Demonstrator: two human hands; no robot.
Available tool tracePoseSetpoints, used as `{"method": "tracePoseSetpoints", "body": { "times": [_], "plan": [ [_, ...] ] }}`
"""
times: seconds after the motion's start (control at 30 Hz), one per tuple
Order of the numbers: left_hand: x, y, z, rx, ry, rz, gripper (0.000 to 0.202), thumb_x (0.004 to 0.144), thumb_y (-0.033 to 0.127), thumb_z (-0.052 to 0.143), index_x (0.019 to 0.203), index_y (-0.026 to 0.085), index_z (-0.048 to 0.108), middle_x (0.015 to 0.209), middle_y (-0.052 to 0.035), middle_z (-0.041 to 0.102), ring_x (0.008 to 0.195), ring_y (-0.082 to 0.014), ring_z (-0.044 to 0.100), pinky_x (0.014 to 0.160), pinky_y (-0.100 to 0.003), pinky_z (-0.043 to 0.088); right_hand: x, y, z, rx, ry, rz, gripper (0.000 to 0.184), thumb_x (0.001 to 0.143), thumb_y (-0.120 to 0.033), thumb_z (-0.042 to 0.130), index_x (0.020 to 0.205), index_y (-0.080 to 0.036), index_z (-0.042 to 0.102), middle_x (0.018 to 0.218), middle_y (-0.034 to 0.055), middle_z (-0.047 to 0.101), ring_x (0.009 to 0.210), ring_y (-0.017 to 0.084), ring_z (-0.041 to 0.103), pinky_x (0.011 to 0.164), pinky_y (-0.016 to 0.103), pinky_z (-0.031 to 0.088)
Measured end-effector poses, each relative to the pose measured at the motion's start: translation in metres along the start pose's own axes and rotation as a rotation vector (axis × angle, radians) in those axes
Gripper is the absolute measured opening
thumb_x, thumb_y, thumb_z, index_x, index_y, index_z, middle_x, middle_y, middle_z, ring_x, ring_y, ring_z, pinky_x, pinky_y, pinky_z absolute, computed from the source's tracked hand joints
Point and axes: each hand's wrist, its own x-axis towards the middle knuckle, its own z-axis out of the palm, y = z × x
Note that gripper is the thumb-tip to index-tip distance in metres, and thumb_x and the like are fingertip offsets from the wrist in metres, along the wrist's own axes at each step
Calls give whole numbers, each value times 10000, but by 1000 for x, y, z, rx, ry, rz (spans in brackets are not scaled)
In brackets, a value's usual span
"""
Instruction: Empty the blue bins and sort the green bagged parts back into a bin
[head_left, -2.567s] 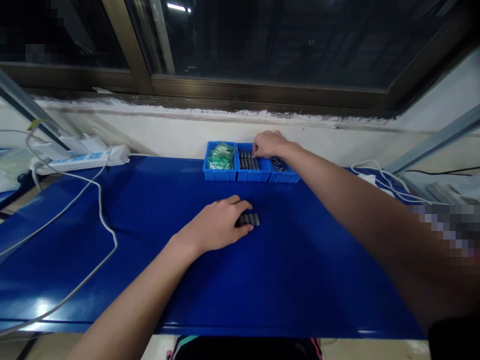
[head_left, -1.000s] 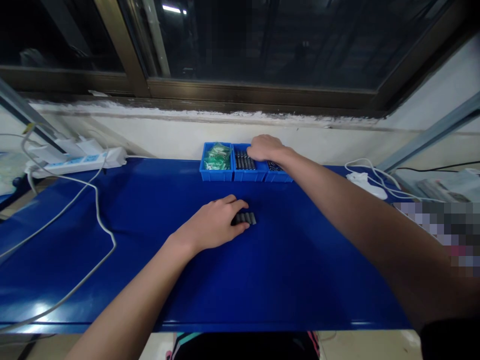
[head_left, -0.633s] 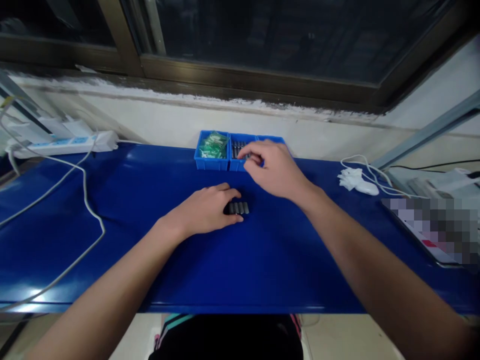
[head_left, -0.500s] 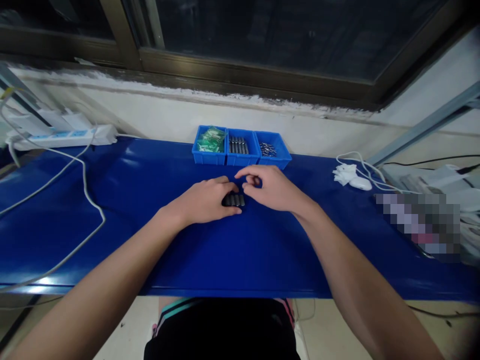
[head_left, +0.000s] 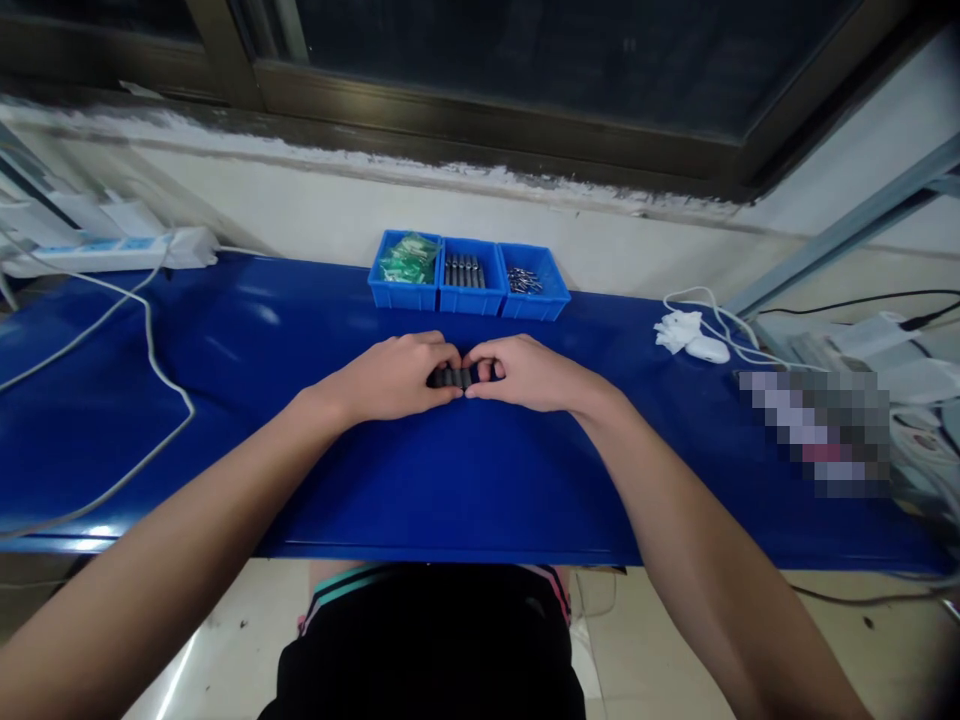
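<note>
Between my two hands a short row of dark, narrow pieces (head_left: pixel 451 378) lies side by side on the blue table. Their exact kind is too small to make out. My left hand (head_left: pixel 401 376) curls around the left end of the row, thumb in front and fingers behind. At the right end, the thumb and forefinger of my right hand (head_left: pixel 521 372) close on the row, its other fingers curled in. Both sets of fingertips nearly meet, and they hide part of the pieces.
Three joined blue bins stand behind my hands: a left bin (head_left: pixel 405 296) with green-and-white bagged items, a middle bin (head_left: pixel 471 300) with dark rods, a right bin (head_left: pixel 536 306) with small metal parts. A white cable (head_left: pixel 161 365) crosses the left side; crumpled tissue (head_left: pixel 677 330) lies right.
My right hand has come left and down, and its thumb and forefinger have closed on the right end of the dark row. The left hand keeps its hold. The view has shifted slightly.
</note>
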Motion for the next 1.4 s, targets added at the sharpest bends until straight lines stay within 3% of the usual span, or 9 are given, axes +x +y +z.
{"method": "tracePoseSetpoints", "body": {
  "times": [0.3,0.7,0.97,1.4],
  "plan": [
    [3,-3,1,10,15,8,311,959,421,624,1160,211,733,1107,-79,690,903,-229,667,762,-339,473,1,1,1,-3,1,-8,312,873,-381,722,1140,-221,741,944,42,733,792,183,651,692,338,438],
    [4,-7,4,-10,40,19,330,933,468,693,1151,225,738,1118,-65,699,901,-221,664,756,-322,468,2,0,0,16,14,17,398,823,-454,768,1119,-194,716,937,48,723,796,193,650,679,331,445],
    [4,-6,4,-9,32,6,348,948,501,684,1164,232,728,1116,-64,689,897,-217,662,740,-326,460,1,0,-1,17,11,41,360,817,-447,767,1072,-200,712,930,48,715,783,191,648,657,336,448],
    [2,-3,2,26,16,-9,282,952,449,661,1142,251,722,1112,-56,686,874,-214,658,714,-321,437,1,0,-1,17,12,58,367,806,-478,789,1031,-195,730,925,55,709,771,189,640,646,338,445]
  ]
}}
